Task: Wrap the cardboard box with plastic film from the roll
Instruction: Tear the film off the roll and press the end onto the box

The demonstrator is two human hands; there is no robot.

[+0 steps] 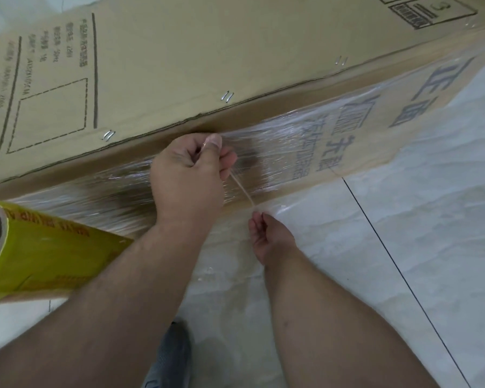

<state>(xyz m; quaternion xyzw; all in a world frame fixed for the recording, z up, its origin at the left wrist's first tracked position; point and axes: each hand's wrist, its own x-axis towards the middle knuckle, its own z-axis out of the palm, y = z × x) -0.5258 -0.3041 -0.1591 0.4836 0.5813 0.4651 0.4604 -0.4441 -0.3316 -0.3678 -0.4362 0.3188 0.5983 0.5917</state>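
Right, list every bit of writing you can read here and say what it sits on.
"正面": large blue characters on the cardboard box, side face, near its right end.
"3": in a stacking symbol at the box's top right corner.
More blue characters under the plastic film: blurred by glare, unreadable.
Small print column and dashed frame on the box's top face: too small to read.
Orange print on the yellow film roll: blurred, unreadable.
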